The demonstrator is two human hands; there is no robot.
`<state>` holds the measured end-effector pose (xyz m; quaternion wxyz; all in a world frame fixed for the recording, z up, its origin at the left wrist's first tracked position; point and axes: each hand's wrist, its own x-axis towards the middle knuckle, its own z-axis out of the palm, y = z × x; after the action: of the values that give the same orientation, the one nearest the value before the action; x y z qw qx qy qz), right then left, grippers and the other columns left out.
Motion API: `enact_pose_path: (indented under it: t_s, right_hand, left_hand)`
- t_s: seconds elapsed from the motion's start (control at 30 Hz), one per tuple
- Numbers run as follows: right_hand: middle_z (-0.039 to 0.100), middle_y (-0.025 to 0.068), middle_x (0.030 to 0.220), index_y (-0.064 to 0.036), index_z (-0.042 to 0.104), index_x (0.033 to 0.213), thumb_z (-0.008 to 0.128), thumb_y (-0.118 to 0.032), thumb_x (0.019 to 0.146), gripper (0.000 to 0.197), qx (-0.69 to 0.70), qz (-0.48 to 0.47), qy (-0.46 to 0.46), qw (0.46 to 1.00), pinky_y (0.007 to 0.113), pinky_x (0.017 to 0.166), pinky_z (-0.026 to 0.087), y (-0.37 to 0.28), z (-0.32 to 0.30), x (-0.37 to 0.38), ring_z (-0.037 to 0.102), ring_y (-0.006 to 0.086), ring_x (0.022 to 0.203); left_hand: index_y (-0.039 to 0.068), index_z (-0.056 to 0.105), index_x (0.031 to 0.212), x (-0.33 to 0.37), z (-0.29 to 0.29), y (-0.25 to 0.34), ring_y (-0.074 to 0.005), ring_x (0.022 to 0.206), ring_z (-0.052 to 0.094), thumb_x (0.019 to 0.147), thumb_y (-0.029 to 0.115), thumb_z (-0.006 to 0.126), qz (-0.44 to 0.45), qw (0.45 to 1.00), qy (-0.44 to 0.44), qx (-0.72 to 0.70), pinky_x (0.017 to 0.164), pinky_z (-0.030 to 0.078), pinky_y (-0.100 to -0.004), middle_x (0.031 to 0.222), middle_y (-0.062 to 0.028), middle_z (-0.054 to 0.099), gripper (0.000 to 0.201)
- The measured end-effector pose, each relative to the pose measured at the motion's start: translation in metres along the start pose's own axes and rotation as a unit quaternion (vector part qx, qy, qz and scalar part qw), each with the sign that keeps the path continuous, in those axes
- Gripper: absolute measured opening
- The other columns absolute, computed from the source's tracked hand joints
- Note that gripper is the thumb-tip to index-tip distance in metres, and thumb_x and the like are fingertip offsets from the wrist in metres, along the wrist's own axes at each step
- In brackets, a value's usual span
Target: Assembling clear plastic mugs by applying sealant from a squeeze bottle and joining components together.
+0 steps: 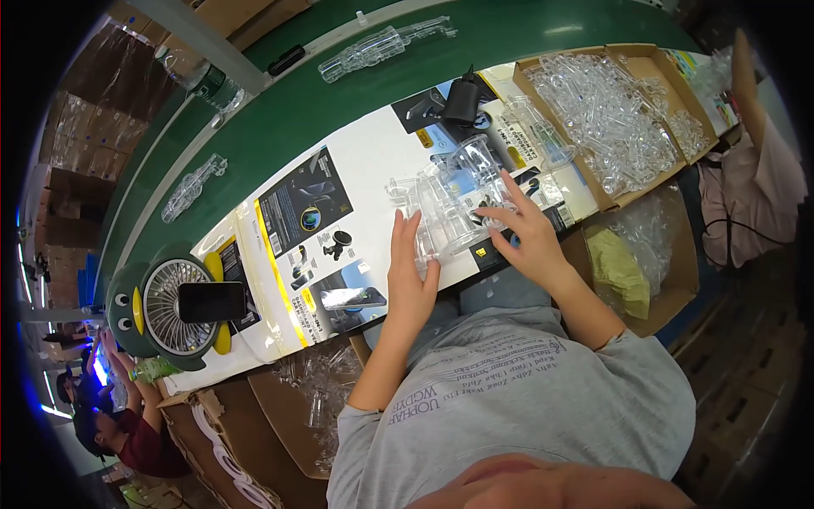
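Observation:
A cluster of clear plastic tubular parts (449,204) lies on the printed cardboard sheet in front of me. My left hand (412,271) grips its left side, fingers along the outer edge and thumb below. On the right side, my right hand (530,237) has its index finger stretched along a clear cylinder and its thumb and other fingers bent against the plastic. Transparency makes it hard to tell where one piece ends and another begins. Just right of them rests another clear plastic piece (543,131).
A cardboard tray (623,199) of small clear parts stands at right. A black power adapter (462,100) sits behind my hands. Long clear assemblies (386,53) lie on the green table (297,110). At left are a penguin-shaped fan (161,310) and a phone (212,302). Other people work nearby.

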<state>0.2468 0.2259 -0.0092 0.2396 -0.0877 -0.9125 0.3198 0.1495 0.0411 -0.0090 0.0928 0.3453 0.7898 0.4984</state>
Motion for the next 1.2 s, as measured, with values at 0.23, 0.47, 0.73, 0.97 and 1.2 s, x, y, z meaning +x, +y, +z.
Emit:
enact_pose_path:
  t_s: [0.23, 0.47, 0.73, 0.97, 1.2]
  right_hand:
    - [0.027, 0.0222, 0.14, -0.0157, 0.063, 0.106, 0.064, -0.006, 0.074, 0.034, 0.082, -0.011, -0.055, 0.995, 0.033, 0.087, 0.044, -0.019, 0.023, 0.01, 0.052, 0.0316, 0.111]
    - [0.02, 0.0228, 0.142, -0.0199, 0.055, 0.116, 0.061, -0.011, 0.078, 0.04, 0.099, -0.036, -0.167, 0.98, 0.035, 0.085, 0.045, -0.058, 0.069, 0.062, 0.054, 0.0331, 0.107]
    - [0.015, 0.0224, 0.143, -0.0217, 0.054, 0.117, 0.059, -0.008, 0.074, 0.045, 0.152, -0.063, -0.224, 0.96, 0.037, 0.093, 0.041, -0.091, 0.156, 0.115, 0.038, 0.0383, 0.122]
    - [0.019, 0.0211, 0.142, -0.0238, 0.053, 0.116, 0.059, -0.009, 0.074, 0.045, 0.158, -0.103, -0.216, 0.958, 0.036, 0.079, 0.048, -0.112, 0.194, 0.136, 0.059, 0.034, 0.095]
    - [0.023, 0.0265, 0.139, -0.0242, 0.046, 0.123, 0.058, -0.01, 0.075, 0.052, 0.106, -0.13, -0.216, 0.962, 0.038, 0.081, 0.047, -0.115, 0.184, 0.136, 0.057, 0.0356, 0.097]
  left_hand:
    - [0.008, 0.059, 0.111, -0.003, -0.03, -0.024, -0.0322, 0.13, 0.029, 0.075, 0.0, 0.053, -0.005, 0.998, 0.023, -0.064, 0.102, 0.029, -0.0395, 0.141, -0.022, 0.026, 0.037]
    - [0.005, 0.041, 0.128, 0.004, -0.096, -0.059, -0.0295, 0.12, 0.041, 0.075, 0.001, 0.052, -0.058, 0.992, 0.106, -0.037, 0.098, 0.032, -0.0355, 0.13, -0.0173, 0.042, 0.054]
    - [0.004, 0.043, 0.119, 0.008, -0.174, -0.098, -0.0264, 0.106, 0.047, 0.075, 0.002, 0.049, -0.144, 0.952, 0.267, -0.025, 0.088, 0.039, -0.0347, 0.121, -0.0151, 0.045, 0.044]
    - [0.008, 0.051, 0.115, 0.004, -0.184, -0.122, -0.0325, 0.111, 0.044, 0.077, 0.004, 0.052, -0.069, 0.872, 0.334, 0.352, 0.091, 0.038, -0.0394, 0.12, -0.0158, 0.045, 0.038]
    - [0.005, 0.048, 0.12, -0.002, -0.188, -0.119, -0.0375, 0.108, 0.044, 0.076, 0.0, 0.052, -0.088, 0.856, 0.328, 0.389, 0.093, 0.035, -0.0425, 0.118, -0.0209, 0.043, 0.044]
